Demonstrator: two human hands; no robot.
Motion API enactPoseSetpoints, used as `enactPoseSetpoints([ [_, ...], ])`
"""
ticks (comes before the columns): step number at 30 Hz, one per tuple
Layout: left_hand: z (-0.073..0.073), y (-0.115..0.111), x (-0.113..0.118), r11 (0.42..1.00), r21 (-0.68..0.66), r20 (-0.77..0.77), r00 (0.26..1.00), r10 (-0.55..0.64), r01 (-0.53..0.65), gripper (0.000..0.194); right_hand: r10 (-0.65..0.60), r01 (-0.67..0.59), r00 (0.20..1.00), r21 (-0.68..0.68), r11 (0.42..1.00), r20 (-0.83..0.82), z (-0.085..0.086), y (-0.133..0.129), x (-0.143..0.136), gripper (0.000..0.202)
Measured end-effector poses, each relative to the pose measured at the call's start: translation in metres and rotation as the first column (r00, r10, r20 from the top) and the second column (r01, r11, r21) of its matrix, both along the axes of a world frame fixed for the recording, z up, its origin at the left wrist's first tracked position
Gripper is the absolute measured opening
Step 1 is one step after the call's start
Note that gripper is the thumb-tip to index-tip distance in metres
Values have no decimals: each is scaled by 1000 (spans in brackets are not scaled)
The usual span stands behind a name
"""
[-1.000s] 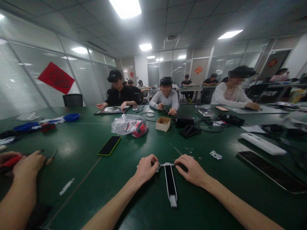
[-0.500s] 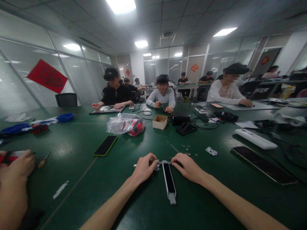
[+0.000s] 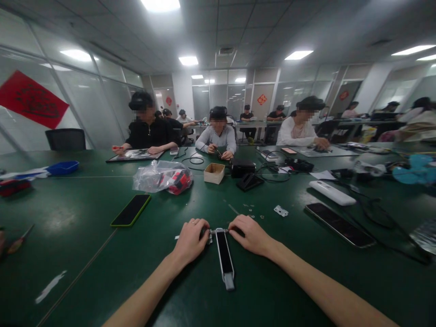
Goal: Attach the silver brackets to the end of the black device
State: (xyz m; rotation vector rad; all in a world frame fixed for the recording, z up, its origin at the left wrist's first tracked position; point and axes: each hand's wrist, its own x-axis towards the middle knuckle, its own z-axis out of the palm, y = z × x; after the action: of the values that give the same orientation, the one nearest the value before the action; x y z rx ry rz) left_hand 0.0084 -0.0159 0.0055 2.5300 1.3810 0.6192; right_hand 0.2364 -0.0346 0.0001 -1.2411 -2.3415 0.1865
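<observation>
In front of me on the green table lies a long, narrow white-framed piece with a black face and a grey lower end. My left hand is closed at the left of its top end, pinching a small metal part that is mostly hidden by the fingers. From the other side, my right hand pinches at the right of the same end; what sits between its fingertips is too small to make out. Beyond the right hand lie a flat metal plate and several small loose pieces.
A green-edged phone lies to the left, another phone to the right beside a white device. Farther back are a clear plastic bag, a small open box, a black box and cables. Several people work across the table.
The view has turned to the right, so everything appears farther left. My left hand has wrapped more over the metal part; my right hand keeps its place at the piece's top end.
</observation>
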Motion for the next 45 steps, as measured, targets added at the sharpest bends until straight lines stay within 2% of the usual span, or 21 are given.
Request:
enactPoseSetpoints([
  [2,0,1,0,1000,9,8,1000,14,-14,10,-63,59,996,74,996,58,4,4,9,18],
  [4,0,2,-1,1000,21,7,1000,22,-22,10,-215,198,970,150,969,109,9,10,26,22],
  [5,0,2,-1,999,25,1,1000,20,-20,10,-325,300,937,180,937,130,11,13,37,23],
  [7,0,2,-1,999,31,-17,1000,9,-8,8,-540,505,818,202,839,198,14,19,61,26],
  [9,0,2,0,1000,24,-37,999,-2,3,7,-711,688,645,190,700,281,15,22,83,30],
  [11,0,1,0,1000,8,-49,999,-11,12,8,-769,794,518,123,595,375,14,22,99,35],
  [12,0,0,0,1000,1,-53,999,-15,15,8,-771,819,488,89,566,409,12,22,103,37],
  [14,0,-1,0,1000,-8,-60,998,-19,19,10,-759,834,479,41,550,441,9,22,106,38],
  [17,1,-3,0,1000,-9,-69,997,-25,24,11,-744,827,505,3,563,438,5,22,102,37],
  [20,2,-4,0,999,-9,-68,997,-32,31,11,-732,801,552,-10,599,400,9,21,96,30],
  [23,3,-5,0,1000,-15,-68,997,-27,26,11,-698,718,676,1,696,234,17,19,84,18],
  [27,3,-5,0,999,-18,-44,998,-35,34,11,-504,504,864,5,864,-6,18,11,52,12],
  [31,3,-6,0,999,-8,-44,998,-33,32,11,-328,326,940,-37,945,-93,6,1,13,10],
  [34,4,-7,1,999,2,-47,998,-37,37,12,-260,249,955,-89,964,-147,0,-4,-7,10],
  [36,3,-6,1,999,14,-44,998,-48,49,12,-259,243,952,-110,964,-164,-2,-4,-13,12],
  [45,-1,-4,2,998,30,-39,998,-47,48,11,-255,238,953,-113,965,-163,-3,-6,-11,11],
])
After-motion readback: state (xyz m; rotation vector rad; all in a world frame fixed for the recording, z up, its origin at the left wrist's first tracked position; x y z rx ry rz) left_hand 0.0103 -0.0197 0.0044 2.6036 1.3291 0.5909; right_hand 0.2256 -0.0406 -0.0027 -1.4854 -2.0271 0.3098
